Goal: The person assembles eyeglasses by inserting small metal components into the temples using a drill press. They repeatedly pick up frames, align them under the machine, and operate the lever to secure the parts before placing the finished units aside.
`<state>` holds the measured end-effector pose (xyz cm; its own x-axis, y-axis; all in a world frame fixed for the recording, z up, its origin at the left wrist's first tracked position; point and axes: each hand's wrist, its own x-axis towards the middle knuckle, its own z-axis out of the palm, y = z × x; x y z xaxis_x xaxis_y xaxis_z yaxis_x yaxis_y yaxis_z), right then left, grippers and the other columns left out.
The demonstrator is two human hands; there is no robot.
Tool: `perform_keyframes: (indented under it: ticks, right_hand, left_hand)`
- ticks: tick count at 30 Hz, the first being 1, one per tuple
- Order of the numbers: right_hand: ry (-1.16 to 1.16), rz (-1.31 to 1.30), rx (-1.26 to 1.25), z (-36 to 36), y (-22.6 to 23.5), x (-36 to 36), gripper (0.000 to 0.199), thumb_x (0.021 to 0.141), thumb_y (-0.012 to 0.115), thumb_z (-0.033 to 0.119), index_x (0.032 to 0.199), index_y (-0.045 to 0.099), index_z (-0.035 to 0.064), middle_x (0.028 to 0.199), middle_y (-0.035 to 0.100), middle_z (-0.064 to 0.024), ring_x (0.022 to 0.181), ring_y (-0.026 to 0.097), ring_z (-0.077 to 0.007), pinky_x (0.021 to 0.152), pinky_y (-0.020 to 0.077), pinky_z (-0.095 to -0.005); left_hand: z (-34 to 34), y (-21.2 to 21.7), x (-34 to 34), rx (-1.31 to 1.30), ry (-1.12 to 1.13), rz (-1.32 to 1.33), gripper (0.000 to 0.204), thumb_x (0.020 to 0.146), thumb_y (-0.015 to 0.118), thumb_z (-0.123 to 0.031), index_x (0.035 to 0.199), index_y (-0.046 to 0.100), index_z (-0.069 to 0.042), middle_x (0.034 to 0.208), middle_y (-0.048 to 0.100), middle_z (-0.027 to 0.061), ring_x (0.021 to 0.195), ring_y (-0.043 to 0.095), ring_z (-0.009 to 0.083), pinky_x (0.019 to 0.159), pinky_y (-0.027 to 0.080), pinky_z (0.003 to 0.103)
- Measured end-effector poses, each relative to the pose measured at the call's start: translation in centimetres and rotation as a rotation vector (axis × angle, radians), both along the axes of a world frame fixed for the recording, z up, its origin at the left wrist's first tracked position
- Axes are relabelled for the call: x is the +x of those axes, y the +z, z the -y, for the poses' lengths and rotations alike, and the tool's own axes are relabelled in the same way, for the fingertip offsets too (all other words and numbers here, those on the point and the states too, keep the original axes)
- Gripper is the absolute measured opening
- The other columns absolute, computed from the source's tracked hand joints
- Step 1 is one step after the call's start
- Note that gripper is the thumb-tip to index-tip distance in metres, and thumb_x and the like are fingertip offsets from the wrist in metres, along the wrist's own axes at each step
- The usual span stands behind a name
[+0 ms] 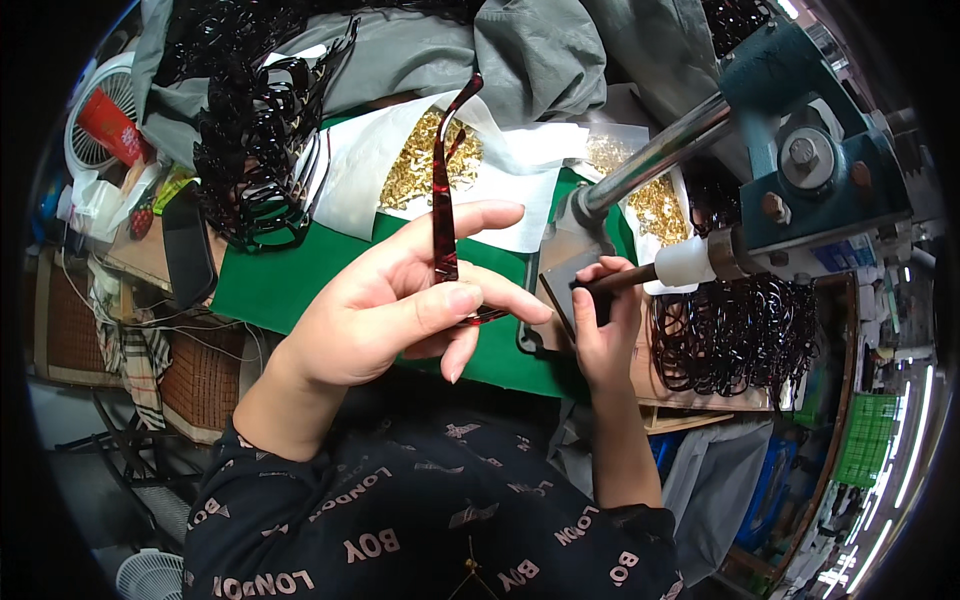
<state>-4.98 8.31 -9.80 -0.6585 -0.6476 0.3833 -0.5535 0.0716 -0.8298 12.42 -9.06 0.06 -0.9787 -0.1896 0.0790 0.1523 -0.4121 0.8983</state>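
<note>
Left hand [385, 305] fingers [455, 297] pinched shut on a glossy tortoiseshell-brown plastic glasses temple arm [443, 190], held upright over the green-covered surface [270, 285]. Right hand [603, 325] fingers closed round the dark handle [625, 278] of the blue-grey metal press [810, 150]; brass hinge pieces [425, 160] lie beyond on white paper.

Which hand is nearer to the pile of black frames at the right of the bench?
Right. The right hand grips a dark tool handle just left of the pile of black frames; the left hand, holding a tortoiseshell temple arm, is farther left.

Heap of black frames [255, 130], brass hinges [420, 165], grey cloth [540, 55].
</note>
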Motion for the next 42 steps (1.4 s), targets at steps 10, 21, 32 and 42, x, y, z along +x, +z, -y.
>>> perform_keyframes:
  ticks: [10,21,32,42]
  right_hand:
    - [-0.101,0.108,-0.153,0.0,0.5,3.7,0.046,0.075,0.06,0.001,0.118,0.041,0.0007,0.105,0.051,-0.0122,0.097,0.049,-0.0209,0.087,0.038,-0.0326]
    - [0.303,0.223,-0.059,0.3,8.8,6.1,0.023,0.08,0.063,0.012,0.098,0.059,-0.0016,0.089,0.056,-0.0092,0.083,0.053,-0.016,0.074,0.0415,-0.0258]
    - [0.438,0.522,0.104,1.2,9.9,6.1,0.008,0.078,0.061,0.0,0.086,0.059,-0.0032,0.079,0.054,-0.005,0.072,0.054,-0.0099,0.063,0.0418,-0.0214]
    - [0.388,0.135,0.108,0.2,11.8,4.8,0.007,0.079,0.06,0.003,0.079,0.055,-0.0011,0.073,0.049,-0.006,0.064,0.046,-0.0134,0.058,0.0367,-0.0241]
  left_hand:
    - [-2.1,-0.6,-1.4,0.091,-0.072,0.015,0.052,0.087,0.042,0.001,0.135,0.024,-0.002,0.114,0.055,0.0175,0.053,0.044,0.0036,0.048,0.037,0.014]
    - [-2.6,-0.7,-0.7,-0.037,-0.11,0.009,0.058,0.085,0.043,0.002,0.138,0.019,0.001,0.136,0.036,0.0145,0.068,0.051,0.0059,0.058,0.045,0.018]
    - [-2.4,-0.8,-0.6,-0.148,-0.231,0.094,0.065,0.082,0.049,0.003,0.14,0.02,-0.003,0.121,0.047,0.0103,0.073,0.056,0.0077,0.058,0.047,0.02]
    - [-2.4,-1.4,-0.9,-0.462,-0.12,-0.107,0.07,0.075,0.064,0.001,0.136,0.031,-0.004,0.123,0.04,0.0091,0.088,0.052,0.0097,0.069,0.044,0.024]
